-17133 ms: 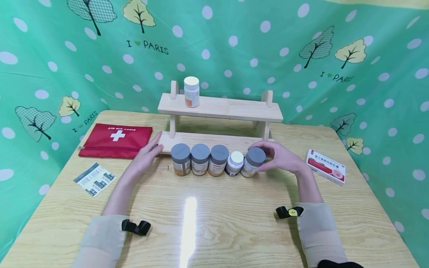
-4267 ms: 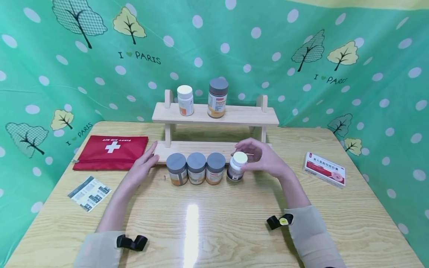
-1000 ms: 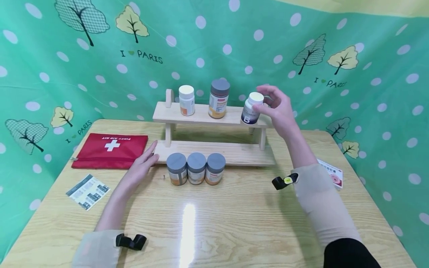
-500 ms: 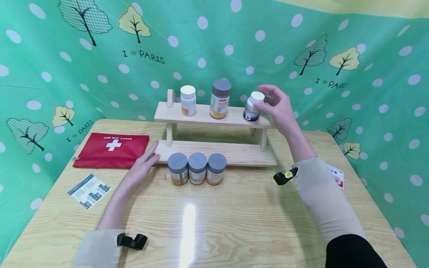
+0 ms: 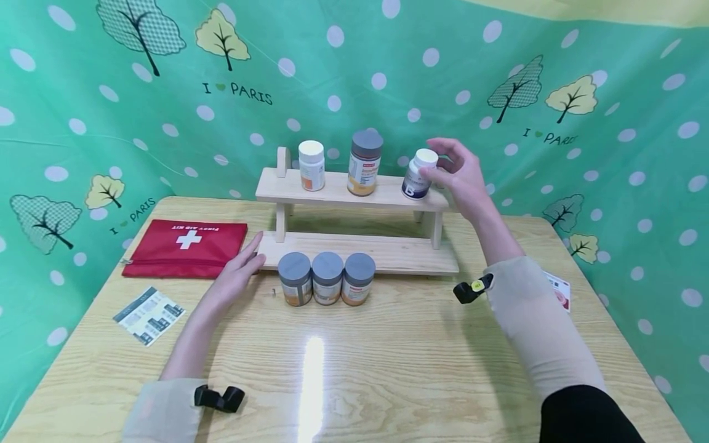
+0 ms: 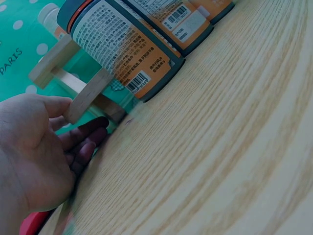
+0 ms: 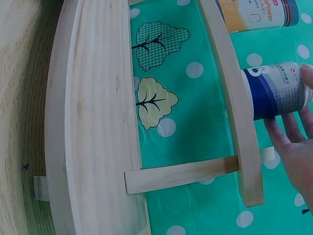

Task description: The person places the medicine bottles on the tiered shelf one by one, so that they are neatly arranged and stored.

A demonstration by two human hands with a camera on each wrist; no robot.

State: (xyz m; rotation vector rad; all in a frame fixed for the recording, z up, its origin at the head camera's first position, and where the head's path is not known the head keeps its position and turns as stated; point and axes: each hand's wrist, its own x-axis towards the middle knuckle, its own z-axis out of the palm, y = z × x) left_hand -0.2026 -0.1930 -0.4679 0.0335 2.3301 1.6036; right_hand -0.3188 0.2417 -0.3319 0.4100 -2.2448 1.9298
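My right hand [image 5: 460,175] pinches a white-capped pill bottle [image 5: 416,181] with a dark blue label, between thumb and fingers. The bottle leans slightly at the right end of the upper board of a wooden two-tier shelf [image 5: 388,197]. In the right wrist view, the pill bottle [image 7: 276,90] has its base right at the board. My left hand [image 5: 235,274] touches the left end of the lower board, fingers extended. A white bottle [image 5: 312,166] and a tall grey-lidded jar [image 5: 364,165] stand upright on the upper board.
Three grey-lidded jars [image 5: 327,280] stand side by side before the lower board. A red first aid pouch [image 5: 185,249] and a printed card [image 5: 149,315] lie at left. At right, a medicine box [image 5: 560,292] is partly hidden by my sleeve. A green patterned cloth [image 5: 388,61] hangs behind.
The tall jar has gone from the row's right end to the upper board. My right hand has raised the pill bottle there and nudged it slightly back. My left hand stays at the shelf's end.
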